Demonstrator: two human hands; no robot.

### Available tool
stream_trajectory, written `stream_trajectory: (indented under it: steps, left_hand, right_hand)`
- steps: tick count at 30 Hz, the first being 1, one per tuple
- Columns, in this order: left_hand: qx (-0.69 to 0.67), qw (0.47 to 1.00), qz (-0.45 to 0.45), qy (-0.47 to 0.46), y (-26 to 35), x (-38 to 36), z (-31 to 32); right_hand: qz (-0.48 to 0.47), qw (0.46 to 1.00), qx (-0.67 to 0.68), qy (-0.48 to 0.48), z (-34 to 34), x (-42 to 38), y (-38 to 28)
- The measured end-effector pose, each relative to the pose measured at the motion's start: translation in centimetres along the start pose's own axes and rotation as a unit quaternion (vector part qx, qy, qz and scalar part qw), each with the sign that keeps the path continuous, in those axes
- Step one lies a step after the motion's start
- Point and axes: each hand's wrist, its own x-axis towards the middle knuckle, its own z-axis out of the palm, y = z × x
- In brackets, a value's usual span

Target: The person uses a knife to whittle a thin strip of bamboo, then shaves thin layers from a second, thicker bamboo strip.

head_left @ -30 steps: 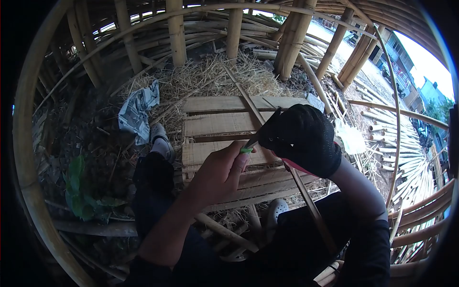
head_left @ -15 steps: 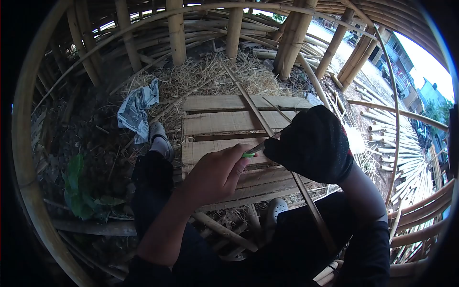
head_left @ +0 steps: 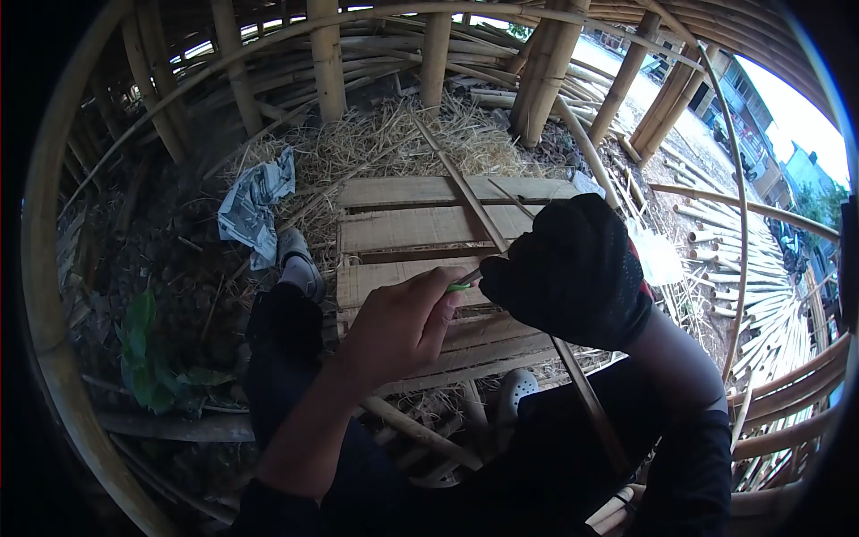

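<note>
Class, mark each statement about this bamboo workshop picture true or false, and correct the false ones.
1. The right hand wears a black glove. True.
2. The left hand is gloved too. False: it is bare.
3. The left hand grips a green-handled tool. True.
4. The bamboo strip lies over a metal table. False: it crosses a wooden slat pallet.
5. A crumpled newspaper lies left of the pallet. True.
</note>
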Motion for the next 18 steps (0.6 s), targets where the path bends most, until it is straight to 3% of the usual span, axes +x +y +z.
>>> stream_trajectory:
  steps: [5, 9, 13, 18]
  left_hand:
    - [-0.001, 0.999, -0.018, 0.047, 0.6, 0.1, 0.3]
    - [0.012, 0.992, 0.028, 0.122, 0.2, 0.1, 0.9]
    - [0.063, 0.97, 0.115, 0.205, -0.9, 0.4, 1.4]
    - [0.048, 0.97, 0.096, 0.217, -1.5, 0.4, 1.6]
  right_hand:
    - [0.045, 0.999, -0.009, 0.0, 0.1, -0.1, -1.0]
    - [0.101, 0.995, 0.014, -0.006, 0.6, -0.6, -1.7]
    - [0.084, 0.995, 0.035, 0.05, 0.7, -0.4, -2.0]
    - [0.073, 0.996, 0.032, 0.043, 0.8, -0.5, -2.0]
